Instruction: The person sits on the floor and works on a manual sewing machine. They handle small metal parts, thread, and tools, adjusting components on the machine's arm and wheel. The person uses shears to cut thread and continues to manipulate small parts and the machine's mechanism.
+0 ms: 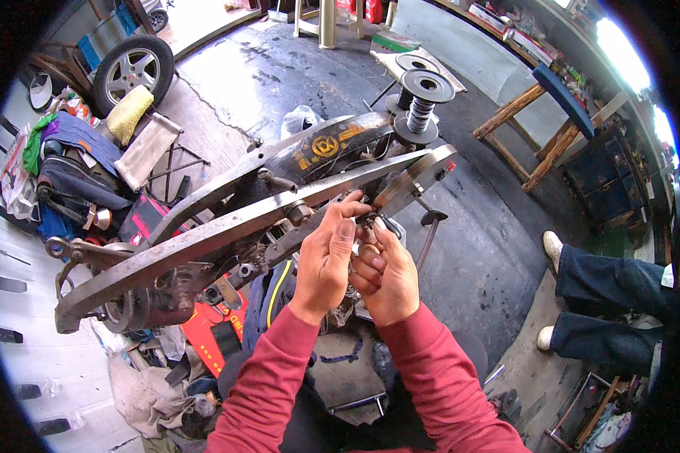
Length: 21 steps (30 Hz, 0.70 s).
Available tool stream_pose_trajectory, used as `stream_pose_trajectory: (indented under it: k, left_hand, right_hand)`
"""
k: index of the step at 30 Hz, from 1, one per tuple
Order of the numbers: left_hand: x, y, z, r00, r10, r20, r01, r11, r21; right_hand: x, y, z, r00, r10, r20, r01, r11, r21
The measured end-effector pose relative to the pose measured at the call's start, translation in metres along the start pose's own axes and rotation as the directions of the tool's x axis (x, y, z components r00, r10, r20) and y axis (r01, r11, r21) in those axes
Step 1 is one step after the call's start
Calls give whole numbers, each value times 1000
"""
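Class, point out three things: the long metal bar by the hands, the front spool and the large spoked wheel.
Long metal bar (234, 232): head view, on the middle of its length.
Front spool (420, 115): head view, on the core between its discs.
Large spoked wheel (134, 78): head view, on its hub.

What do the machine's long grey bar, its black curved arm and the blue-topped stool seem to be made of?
Long grey bar: probably bare metal, dull, with brownish staining.
Black curved arm: likely painted metal, given its dark sheen and yellow markings.
Blue-topped stool: legs look like rough wood, brown and uneven; the seat could be painted or covered, I can't tell which.
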<state>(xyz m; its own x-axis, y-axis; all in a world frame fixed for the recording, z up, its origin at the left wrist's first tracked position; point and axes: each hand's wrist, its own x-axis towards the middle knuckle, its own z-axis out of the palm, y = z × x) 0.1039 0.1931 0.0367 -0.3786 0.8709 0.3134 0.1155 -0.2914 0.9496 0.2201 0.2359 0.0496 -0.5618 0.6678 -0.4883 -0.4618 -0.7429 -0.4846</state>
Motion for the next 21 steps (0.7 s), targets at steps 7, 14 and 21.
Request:
stream_pose_trajectory:
  k: [7, 14, 21]
  left_hand:
    - [-19, 16, 2, 941, 177, -289, -167, 984, 61]
    - [-10, 13, 1, 952, 248, -179, -225, 964, 141]
    - [-5, 4, 2, 963, 247, -106, -221, 953, 208]
  right_hand:
    - [-15, -6, -9, 1000, -27, -6, 26, 990, -141]
    - [-22, -9, -17, 974, -220, -58, 190, 927, -324]
    - [-12, -9, -27, 807, -561, 185, 533, 557, -637]
